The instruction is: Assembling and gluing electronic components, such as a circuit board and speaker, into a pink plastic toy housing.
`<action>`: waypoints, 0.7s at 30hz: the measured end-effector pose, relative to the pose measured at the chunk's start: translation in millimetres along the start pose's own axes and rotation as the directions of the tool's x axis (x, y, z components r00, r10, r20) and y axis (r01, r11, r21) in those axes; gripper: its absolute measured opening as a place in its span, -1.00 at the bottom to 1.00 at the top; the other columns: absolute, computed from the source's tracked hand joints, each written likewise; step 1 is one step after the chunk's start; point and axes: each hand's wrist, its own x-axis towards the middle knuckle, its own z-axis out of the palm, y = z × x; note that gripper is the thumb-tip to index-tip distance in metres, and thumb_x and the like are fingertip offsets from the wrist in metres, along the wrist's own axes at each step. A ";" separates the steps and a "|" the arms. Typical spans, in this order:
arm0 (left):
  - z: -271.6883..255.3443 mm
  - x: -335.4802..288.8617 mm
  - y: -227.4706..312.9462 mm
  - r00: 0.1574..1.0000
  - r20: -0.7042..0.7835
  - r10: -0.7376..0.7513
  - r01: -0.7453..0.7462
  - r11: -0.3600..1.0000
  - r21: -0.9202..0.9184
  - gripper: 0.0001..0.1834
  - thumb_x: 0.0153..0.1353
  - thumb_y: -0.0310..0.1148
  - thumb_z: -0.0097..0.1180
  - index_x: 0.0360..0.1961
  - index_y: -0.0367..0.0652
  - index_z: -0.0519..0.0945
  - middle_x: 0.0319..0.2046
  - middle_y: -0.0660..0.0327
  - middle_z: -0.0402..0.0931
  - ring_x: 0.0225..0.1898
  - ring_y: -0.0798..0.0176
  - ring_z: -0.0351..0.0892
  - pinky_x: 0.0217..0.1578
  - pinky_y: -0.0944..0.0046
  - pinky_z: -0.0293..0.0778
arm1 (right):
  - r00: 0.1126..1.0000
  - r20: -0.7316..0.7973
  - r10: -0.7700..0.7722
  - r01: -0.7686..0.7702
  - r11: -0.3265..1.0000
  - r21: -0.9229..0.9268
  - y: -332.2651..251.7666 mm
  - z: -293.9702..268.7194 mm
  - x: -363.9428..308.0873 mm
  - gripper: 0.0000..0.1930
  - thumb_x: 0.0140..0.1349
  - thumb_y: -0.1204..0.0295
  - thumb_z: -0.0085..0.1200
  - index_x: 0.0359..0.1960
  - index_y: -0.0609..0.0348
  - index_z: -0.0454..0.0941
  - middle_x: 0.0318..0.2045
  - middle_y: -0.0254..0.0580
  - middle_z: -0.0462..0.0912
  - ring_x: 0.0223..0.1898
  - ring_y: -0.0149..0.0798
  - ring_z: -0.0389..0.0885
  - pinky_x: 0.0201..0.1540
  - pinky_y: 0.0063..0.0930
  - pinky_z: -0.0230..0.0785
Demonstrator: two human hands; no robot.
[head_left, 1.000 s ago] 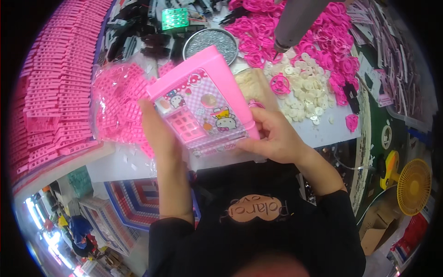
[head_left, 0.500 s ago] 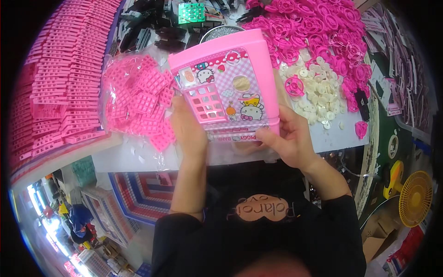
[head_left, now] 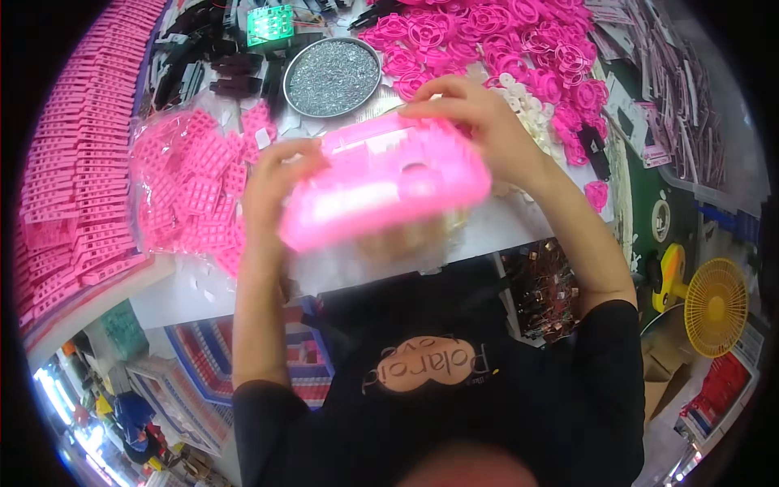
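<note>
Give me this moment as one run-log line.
left hand: holds pink casing; right hand: holds same casing; image: casing blurred; beyond: round dish

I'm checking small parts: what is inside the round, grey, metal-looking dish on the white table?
The round, grey, metal-looking dish holds many tiny silvery pieces, too small to identify. They cover its bottom, so anything beneath cannot be seen.

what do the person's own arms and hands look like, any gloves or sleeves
The left hand and right hand are ungloved, with no watch or bracelet visible at either wrist. The forearms are bare too, slim toward the wrists. The loose, plain black short sleeves belong to a black top with a peach-coloured print and dark lettering on its front.
</note>
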 end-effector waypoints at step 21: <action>52.1 -20.2 46.6 0.904 0.428 0.013 -0.106 0.975 0.196 -0.51 0.04 -0.47 0.29 0.08 -0.13 0.63 0.16 0.07 0.55 0.23 -0.06 0.51 0.29 -0.11 0.36 | 0.994 -0.016 -0.105 0.089 0.905 -0.417 -2.2 -0.3 -33.9 -0.54 0.14 0.27 0.32 0.09 0.09 0.64 0.16 -0.10 0.59 0.16 -0.02 0.55 0.15 -0.12 0.45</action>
